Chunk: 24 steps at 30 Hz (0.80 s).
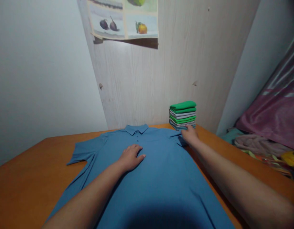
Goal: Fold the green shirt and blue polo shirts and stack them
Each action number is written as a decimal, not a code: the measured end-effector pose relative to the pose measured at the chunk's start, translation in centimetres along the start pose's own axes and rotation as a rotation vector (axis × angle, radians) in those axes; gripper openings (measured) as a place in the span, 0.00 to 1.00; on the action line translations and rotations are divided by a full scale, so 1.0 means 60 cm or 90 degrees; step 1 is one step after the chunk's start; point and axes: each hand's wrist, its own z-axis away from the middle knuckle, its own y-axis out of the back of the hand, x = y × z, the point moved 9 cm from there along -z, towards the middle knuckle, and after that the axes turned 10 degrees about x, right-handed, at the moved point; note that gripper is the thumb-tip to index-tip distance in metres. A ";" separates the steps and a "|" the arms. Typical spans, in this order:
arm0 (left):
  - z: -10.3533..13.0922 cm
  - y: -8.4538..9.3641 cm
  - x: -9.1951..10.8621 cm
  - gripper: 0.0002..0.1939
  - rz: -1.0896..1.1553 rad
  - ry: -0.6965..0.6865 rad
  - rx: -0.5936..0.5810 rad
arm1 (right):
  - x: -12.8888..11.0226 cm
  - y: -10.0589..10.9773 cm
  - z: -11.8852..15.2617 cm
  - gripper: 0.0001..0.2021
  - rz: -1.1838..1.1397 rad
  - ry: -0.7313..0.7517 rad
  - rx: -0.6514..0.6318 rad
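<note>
A blue short-sleeved polo shirt lies spread front side up, its collar at the far side and its lower part running toward me. My left hand rests on the chest below the buttons, fingers apart, holding nothing. At the sleeve on the right is my right hand, its fingers closed on the sleeve's edge, where a dark inner part of the cloth shows. The left-side sleeve lies flat, pointing outward.
A stack of folded green, grey and patterned clothes stands at the far edge of the orange table, just beyond my right hand. Behind is a wall with fruit pictures. Pink fabric and other cloths lie at the right.
</note>
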 end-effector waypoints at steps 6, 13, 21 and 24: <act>0.026 0.016 0.008 0.27 -0.003 0.001 0.015 | -0.079 -0.052 0.148 0.24 0.072 0.277 -0.228; 0.104 0.050 -0.017 0.28 -0.041 0.066 0.038 | 0.010 -0.017 0.145 0.25 0.352 0.216 -0.211; 0.187 0.137 -0.121 0.22 -0.156 0.191 0.080 | -0.061 -0.015 0.231 0.28 0.201 0.330 -0.256; 0.228 0.157 -0.165 0.23 -0.210 0.241 0.051 | -0.067 -0.019 0.276 0.29 0.192 0.367 -0.311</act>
